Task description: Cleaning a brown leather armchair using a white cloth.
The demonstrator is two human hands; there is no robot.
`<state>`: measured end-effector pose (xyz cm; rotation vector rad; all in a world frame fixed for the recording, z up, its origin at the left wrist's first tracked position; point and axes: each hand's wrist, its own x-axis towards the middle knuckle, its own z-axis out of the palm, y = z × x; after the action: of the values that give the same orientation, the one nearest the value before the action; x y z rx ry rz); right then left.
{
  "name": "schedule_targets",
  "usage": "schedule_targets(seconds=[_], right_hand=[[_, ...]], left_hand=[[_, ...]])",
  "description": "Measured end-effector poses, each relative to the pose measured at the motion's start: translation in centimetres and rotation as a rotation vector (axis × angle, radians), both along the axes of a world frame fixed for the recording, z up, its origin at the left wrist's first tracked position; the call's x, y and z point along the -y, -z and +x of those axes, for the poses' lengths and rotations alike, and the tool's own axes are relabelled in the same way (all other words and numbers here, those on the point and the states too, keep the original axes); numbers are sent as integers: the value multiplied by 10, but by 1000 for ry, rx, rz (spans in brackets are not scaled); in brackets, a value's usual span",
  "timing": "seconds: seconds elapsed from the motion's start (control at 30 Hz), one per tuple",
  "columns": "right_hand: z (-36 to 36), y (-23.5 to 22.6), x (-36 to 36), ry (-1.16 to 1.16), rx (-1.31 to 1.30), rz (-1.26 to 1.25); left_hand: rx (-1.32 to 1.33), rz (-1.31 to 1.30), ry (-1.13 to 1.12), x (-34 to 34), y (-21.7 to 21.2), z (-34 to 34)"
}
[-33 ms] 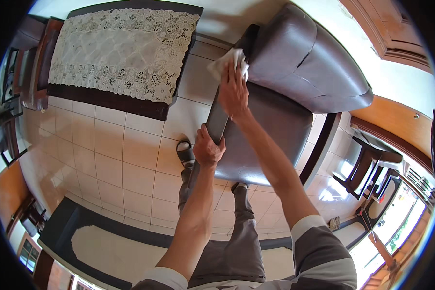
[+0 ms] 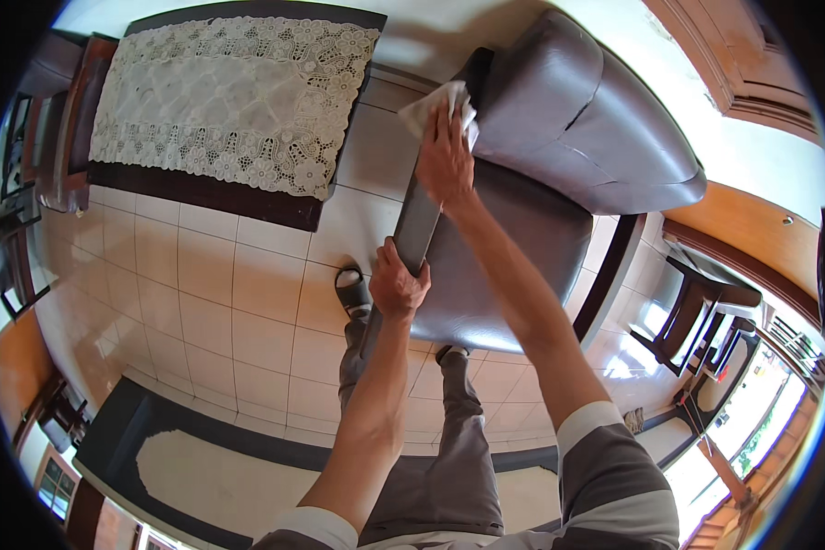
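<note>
A: White cloth (image 2: 438, 103), crumpled, upper centre of frame, pressed flat against the near edge of the grey leather armchair (image 2: 522, 220).

B: Armchair fills the centre-right; glossy padded back at upper right, flat seat cushion below it, dark front edge running diagonally towards centre frame.

A home, this one, a sitting room by every sign. The big grey leather armchair (image 2: 559, 156) sits dead centre, and everything else arranges itself around it. Just to its left, a dark wooden table (image 2: 202, 188) under a white lace cloth (image 2: 229, 92), very much a household touch. Pale square floor tiles (image 2: 211, 293) run beneath the armchair and out to the left. Below it, a dark-bordered rug (image 2: 202, 458) lies on the tiles. To its right, wood-panelled walls (image 2: 752, 247) and dark wooden chairs (image 2: 697, 312) beside bright windows (image 2: 761, 403). Far left of it, more dark wooden furniture (image 2: 50, 119).
</note>
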<state>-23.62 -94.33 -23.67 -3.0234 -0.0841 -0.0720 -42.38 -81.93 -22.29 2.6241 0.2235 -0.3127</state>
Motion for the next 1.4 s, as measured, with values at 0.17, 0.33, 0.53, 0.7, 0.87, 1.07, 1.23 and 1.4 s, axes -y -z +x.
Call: schedule_targets(seconds=[0.17,0.33,0.53,0.7,0.87,1.07,1.23,1.4], right_hand=[[132,-3,29,247,-280,-189],[166,1,23,508,-353,-100],[57,21,-11,254,-10,-64],[-62,5,-46,240,142,285],[-205,-17,-89,96,-73,379],[-366,-40,-157,2,-310,553],[-448,-59,-162,21,-532,910],[-467,-66,-136,848,-549,1049]], left_hand=[[-5,-57,16,-6,1,2],[-26,-88,37,-9,1,6],[-28,-161,12,-9,4,1],[124,-442,-162,-26,27,-4],[109,-1069,-805,-121,58,-35],[-219,-1015,-671,-179,53,-118],[-563,-1131,-666,-195,39,-157],[-702,-1079,-699,-202,23,-181]])
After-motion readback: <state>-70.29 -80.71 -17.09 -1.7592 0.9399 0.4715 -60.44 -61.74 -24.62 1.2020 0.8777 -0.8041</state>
